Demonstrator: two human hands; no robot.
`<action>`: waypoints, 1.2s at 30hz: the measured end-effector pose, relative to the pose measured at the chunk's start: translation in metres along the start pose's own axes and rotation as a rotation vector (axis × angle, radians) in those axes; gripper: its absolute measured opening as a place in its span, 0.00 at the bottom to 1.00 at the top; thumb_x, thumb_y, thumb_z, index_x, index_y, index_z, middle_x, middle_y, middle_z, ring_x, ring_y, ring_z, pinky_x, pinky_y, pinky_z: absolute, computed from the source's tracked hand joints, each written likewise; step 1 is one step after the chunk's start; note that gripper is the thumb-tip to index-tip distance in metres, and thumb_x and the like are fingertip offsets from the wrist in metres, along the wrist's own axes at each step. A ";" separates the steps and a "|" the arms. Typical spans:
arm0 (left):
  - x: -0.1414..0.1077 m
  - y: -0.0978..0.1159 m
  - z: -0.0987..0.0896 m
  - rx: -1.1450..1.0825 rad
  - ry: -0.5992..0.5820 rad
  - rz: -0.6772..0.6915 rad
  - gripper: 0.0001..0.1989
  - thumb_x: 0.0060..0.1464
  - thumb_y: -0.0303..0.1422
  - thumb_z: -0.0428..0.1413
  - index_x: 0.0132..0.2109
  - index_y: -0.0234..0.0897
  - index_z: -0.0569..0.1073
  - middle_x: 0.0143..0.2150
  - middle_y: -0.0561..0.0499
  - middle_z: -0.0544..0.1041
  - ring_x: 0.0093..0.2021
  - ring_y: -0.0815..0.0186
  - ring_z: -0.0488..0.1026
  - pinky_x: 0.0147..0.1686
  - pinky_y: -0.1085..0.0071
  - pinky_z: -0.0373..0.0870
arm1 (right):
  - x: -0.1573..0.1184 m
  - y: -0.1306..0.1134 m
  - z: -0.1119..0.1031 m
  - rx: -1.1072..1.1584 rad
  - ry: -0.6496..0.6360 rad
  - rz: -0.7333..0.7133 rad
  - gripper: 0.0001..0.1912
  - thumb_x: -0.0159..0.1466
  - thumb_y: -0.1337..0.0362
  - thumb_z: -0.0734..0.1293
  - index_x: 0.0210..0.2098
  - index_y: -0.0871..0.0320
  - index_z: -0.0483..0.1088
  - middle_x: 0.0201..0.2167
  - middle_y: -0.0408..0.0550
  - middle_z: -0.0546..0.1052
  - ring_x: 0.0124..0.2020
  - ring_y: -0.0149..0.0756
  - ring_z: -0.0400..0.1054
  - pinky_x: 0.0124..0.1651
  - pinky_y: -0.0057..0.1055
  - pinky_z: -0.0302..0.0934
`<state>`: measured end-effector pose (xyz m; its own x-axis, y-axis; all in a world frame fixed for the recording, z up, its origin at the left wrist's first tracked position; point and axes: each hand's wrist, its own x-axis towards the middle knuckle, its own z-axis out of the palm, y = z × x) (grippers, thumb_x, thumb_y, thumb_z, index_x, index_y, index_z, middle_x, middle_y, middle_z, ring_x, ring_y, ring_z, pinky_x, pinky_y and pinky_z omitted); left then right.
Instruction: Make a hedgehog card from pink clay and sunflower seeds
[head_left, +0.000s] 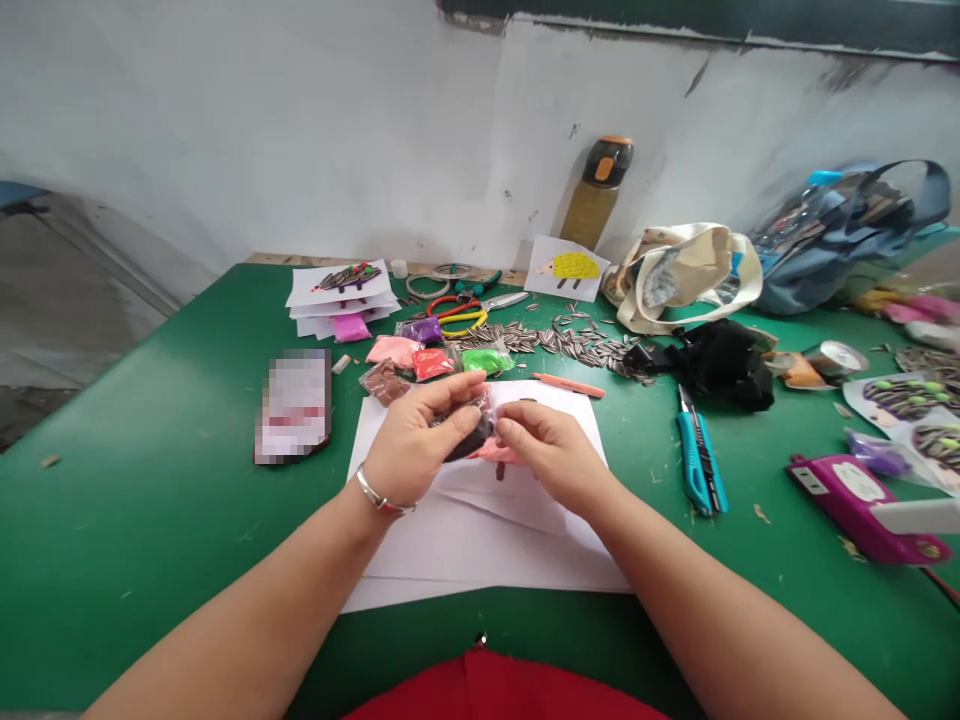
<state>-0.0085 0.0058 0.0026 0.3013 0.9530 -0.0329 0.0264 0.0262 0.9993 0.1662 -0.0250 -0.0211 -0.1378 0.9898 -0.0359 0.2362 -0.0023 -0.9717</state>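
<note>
L hand (416, 445) curled, thumb on top, fingers closed; R hand (551, 450) just beside it, fingertips pinched. L forearm (247, 610) & R forearm (720, 610) angle in fr lower corners, wrists bent slightly.

- The table (150, 500) was green.
- The clay lump (469, 442) was dark brown.
- The packets (435, 360) were pink, purple, red and green.
- The cutter (697, 462) was blue and black.
- The shirt (502, 690) was red.

Silver bracelet (382, 493) on left wrist (355, 512); red top (502, 690); sleeveless forearms (247, 625).
</note>
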 end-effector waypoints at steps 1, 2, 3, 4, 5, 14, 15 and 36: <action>0.000 -0.002 0.003 -0.019 -0.012 -0.012 0.24 0.49 0.37 0.61 0.54 0.38 0.73 0.48 0.44 0.77 0.48 0.56 0.74 0.48 0.58 0.72 | 0.001 0.000 0.002 0.071 -0.006 0.020 0.09 0.63 0.58 0.62 0.36 0.55 0.71 0.32 0.44 0.75 0.32 0.34 0.72 0.33 0.32 0.68; 0.000 -0.003 0.004 -0.027 -0.015 -0.019 0.24 0.50 0.38 0.61 0.54 0.39 0.72 0.49 0.44 0.77 0.48 0.56 0.74 0.48 0.59 0.72 | 0.001 -0.001 0.004 0.128 -0.006 0.036 0.09 0.62 0.58 0.62 0.34 0.56 0.70 0.30 0.43 0.74 0.30 0.33 0.71 0.30 0.31 0.68; 0.000 -0.004 0.005 -0.018 -0.019 -0.029 0.26 0.49 0.38 0.61 0.56 0.39 0.71 0.50 0.44 0.76 0.47 0.57 0.74 0.47 0.60 0.73 | 0.002 -0.003 0.006 0.164 0.002 0.050 0.08 0.61 0.59 0.63 0.32 0.56 0.70 0.28 0.42 0.73 0.28 0.33 0.71 0.28 0.30 0.68; 0.000 -0.005 0.005 -0.007 -0.030 -0.046 0.28 0.48 0.38 0.62 0.57 0.39 0.70 0.49 0.44 0.76 0.46 0.58 0.74 0.45 0.62 0.73 | 0.003 -0.006 0.007 0.182 0.016 0.061 0.08 0.60 0.59 0.64 0.31 0.56 0.69 0.26 0.42 0.72 0.26 0.32 0.70 0.26 0.29 0.67; 0.001 -0.004 0.005 -0.004 -0.045 -0.070 0.30 0.47 0.38 0.63 0.58 0.39 0.69 0.47 0.45 0.77 0.43 0.59 0.75 0.43 0.63 0.73 | 0.004 -0.009 0.008 0.188 0.030 0.070 0.08 0.60 0.58 0.65 0.30 0.56 0.69 0.25 0.41 0.71 0.24 0.32 0.68 0.23 0.29 0.66; 0.012 0.020 -0.004 -0.177 -0.189 -0.178 0.17 0.46 0.39 0.64 0.38 0.31 0.73 0.25 0.52 0.73 0.23 0.71 0.71 0.22 0.76 0.68 | 0.023 -0.034 0.004 0.112 0.129 -0.044 0.12 0.57 0.59 0.68 0.23 0.58 0.64 0.19 0.37 0.65 0.23 0.25 0.57 0.25 0.24 0.52; 0.013 0.021 -0.006 -0.197 -0.187 -0.202 0.17 0.45 0.39 0.65 0.38 0.32 0.73 0.26 0.52 0.74 0.26 0.69 0.73 0.24 0.75 0.70 | 0.025 -0.033 0.004 0.170 0.108 -0.049 0.13 0.58 0.58 0.68 0.23 0.58 0.64 0.19 0.37 0.64 0.23 0.25 0.56 0.26 0.24 0.51; 0.018 0.007 0.000 -0.039 -0.286 -0.271 0.23 0.46 0.50 0.60 0.25 0.31 0.69 0.20 0.52 0.72 0.18 0.71 0.69 0.17 0.77 0.63 | 0.023 -0.014 -0.006 0.431 -0.350 0.144 0.15 0.54 0.59 0.73 0.25 0.58 0.62 0.17 0.38 0.67 0.20 0.26 0.61 0.23 0.23 0.52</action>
<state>-0.0026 0.0233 0.0092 0.5418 0.7875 -0.2938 0.1070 0.2820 0.9534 0.1659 -0.0017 -0.0072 -0.4606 0.8695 -0.1785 -0.1276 -0.2639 -0.9561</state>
